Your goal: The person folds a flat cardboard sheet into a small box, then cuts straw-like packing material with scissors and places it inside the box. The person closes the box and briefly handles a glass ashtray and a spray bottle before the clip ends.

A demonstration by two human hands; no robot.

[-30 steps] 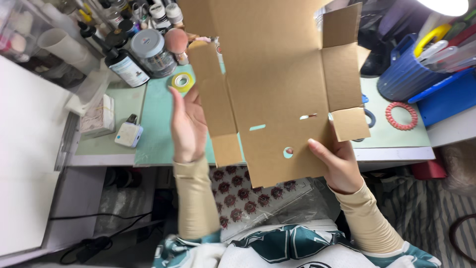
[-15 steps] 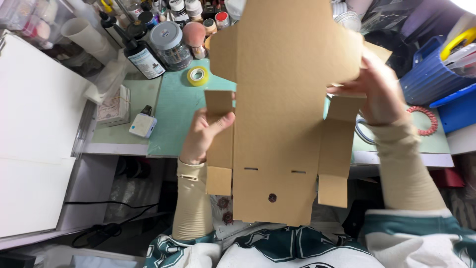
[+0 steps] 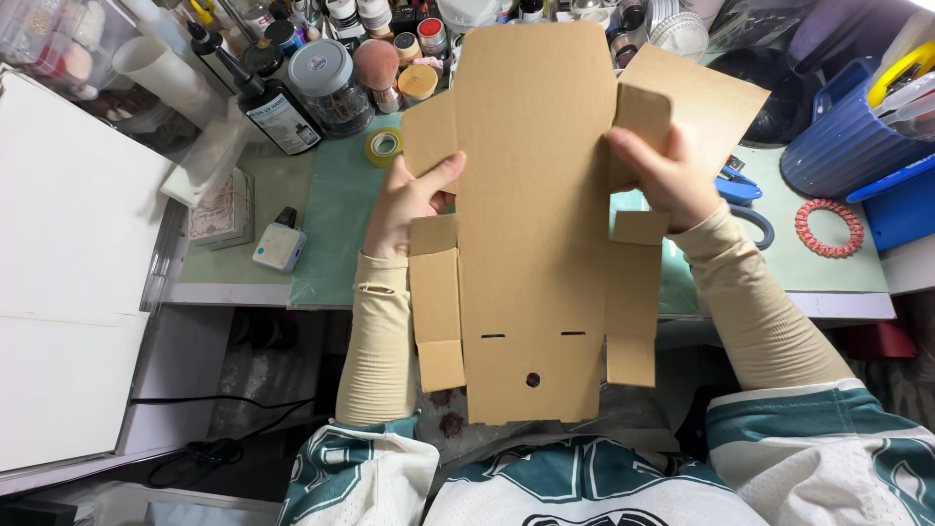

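Both hands hold up a flat, die-cut cardboard box blank [image 3: 531, 224] in front of us, over the near edge of the green cutting mat [image 3: 336, 219]. Our left hand [image 3: 407, 200] is closed on the blank's left side flap, thumb laid over its front, and our right hand [image 3: 662, 175] is closed on the upper right flap, fingers curled over its front. Compared with half a second ago, the right flap now folds back and sticks out to the right behind the hand, and the blank sits a little higher and squarer; a second ago it was tipped and half folded. Its bottom edge hangs just above our lap, clear of the desk front. To the left, a yellow tape roll [image 3: 384, 146] lies just beside the left flap, with a small white device [image 3: 279, 245] farther out. To the right, blue scissors [image 3: 737, 190] lie near our right wrist, and a red coil ring [image 3: 829, 228] sits well apart, beside a blue basket [image 3: 842, 146].
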